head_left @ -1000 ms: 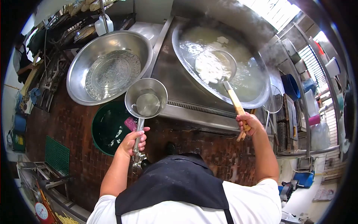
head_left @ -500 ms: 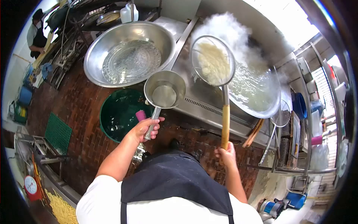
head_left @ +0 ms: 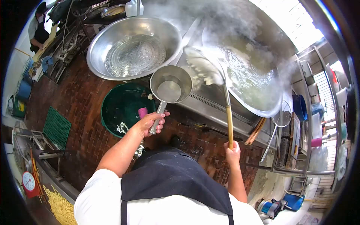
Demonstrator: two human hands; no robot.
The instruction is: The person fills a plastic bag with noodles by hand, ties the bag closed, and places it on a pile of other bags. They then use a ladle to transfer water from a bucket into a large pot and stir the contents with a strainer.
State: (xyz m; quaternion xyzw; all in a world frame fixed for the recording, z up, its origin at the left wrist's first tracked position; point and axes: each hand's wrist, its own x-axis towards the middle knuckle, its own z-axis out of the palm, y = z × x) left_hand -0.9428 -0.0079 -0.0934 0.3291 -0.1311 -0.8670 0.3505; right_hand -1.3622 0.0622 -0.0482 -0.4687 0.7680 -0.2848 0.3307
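Observation:
My left hand (head_left: 152, 123) is wrapped round the handle of a metal saucepan (head_left: 171, 84), which is held over the floor near the green tub. The fingers of my right hand (head_left: 232, 149) close on the wooden handle of a long strainer (head_left: 229, 123). The strainer's basket is tilted, with pale food (head_left: 204, 67) in it and hanging at its lower edge. It is left of the large steaming pot (head_left: 255, 101), which holds bubbling liquid. Steam and motion blur part of the basket. A wide metal basin (head_left: 93, 56) with clear liquid lies beyond the saucepan.
The green tub (head_left: 107, 112) stands on the brick floor, a pink object (head_left: 143, 112) in it. Wooden sticks (head_left: 255, 132) and another strainer (head_left: 282, 113) are right of the pot. Yellow noodles (head_left: 60, 206) and a scale (head_left: 29, 182) are lower left. A person (head_left: 39, 32) stands upper left.
The strainer has turned from level to tilted, its food shifting toward the lower edge. The saucepan has moved slightly right and forward. More steam spreads over the pot.

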